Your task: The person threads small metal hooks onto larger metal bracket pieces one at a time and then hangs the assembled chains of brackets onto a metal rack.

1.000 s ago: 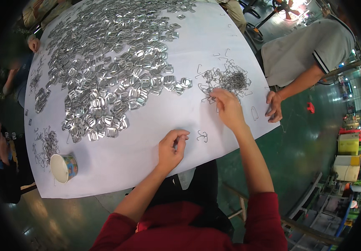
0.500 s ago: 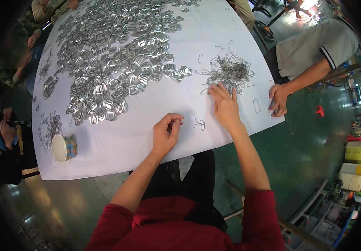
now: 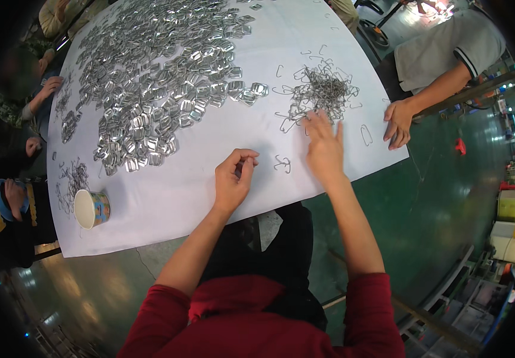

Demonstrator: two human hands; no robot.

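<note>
My left hand (image 3: 233, 184) rests above the near part of the white table, its fingers curled together; whatever they may hold is hidden. Stretched out flat, my right hand (image 3: 325, 152) has its fingertips at the near edge of a tangled pile of thin bent wire hooks (image 3: 326, 86). A few loose wire hooks (image 3: 282, 163) lie between my two hands. To the left of the pile spreads a large heap of shiny silver metal buckle-like pieces (image 3: 180, 89).
A paper cup (image 3: 101, 209) stands at the near left, beside another small wire pile (image 3: 73, 182). At the right edge rests another person's hand (image 3: 398, 122). More people sit along the left side. The table's near edge (image 3: 168, 241) runs just before my body.
My right hand has moved slightly forward against the wire pile, and some hooks at its near left side have shifted. A person at the left has reached a hand to the table edge.
</note>
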